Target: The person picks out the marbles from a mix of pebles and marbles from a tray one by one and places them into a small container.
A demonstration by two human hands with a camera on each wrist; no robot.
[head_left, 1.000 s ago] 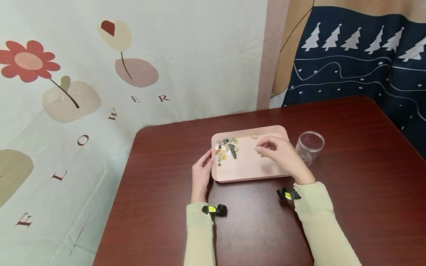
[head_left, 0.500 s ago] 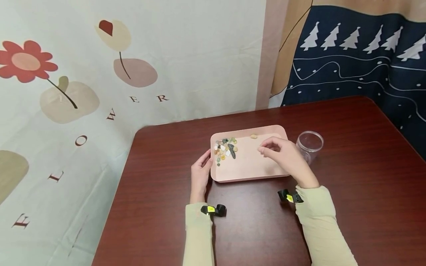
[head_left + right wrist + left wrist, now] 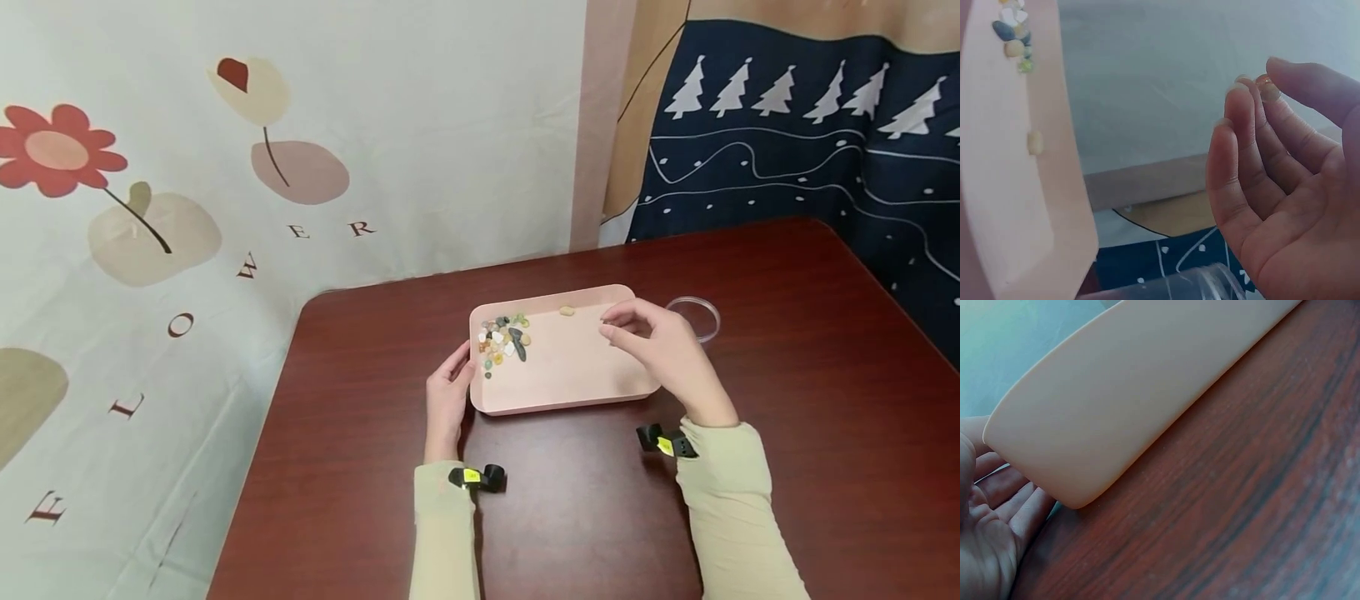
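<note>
In the head view, my left hand (image 3: 447, 402) touches the left end of a shallow pink tray (image 3: 562, 400). The left wrist view shows its fingers (image 3: 1015, 497) loosely extended against the tray's end wall, partly hidden behind it. Small mixed pebbles (image 3: 497, 343) lie gathered at the tray's left side, and one tan pebble (image 3: 567, 311) sits apart near the far wall. Over the tray's right end, my right hand (image 3: 670, 354) is raised, and its thumb and index finger pinch a small amber, translucent pebble (image 3: 1268, 89). The other fingers (image 3: 1222, 162) are gently bent.
A clear plastic jar (image 3: 712, 321) stands right of the tray, mostly hidden behind my right hand. Its rim also shows low in the right wrist view. The dark red wooden table (image 3: 570, 508) meets a printed curtain (image 3: 465, 167) at the back.
My right hand has moved right across the tray toward the jar and now covers most of it in the head view. My left hand stays at the tray's left end.
</note>
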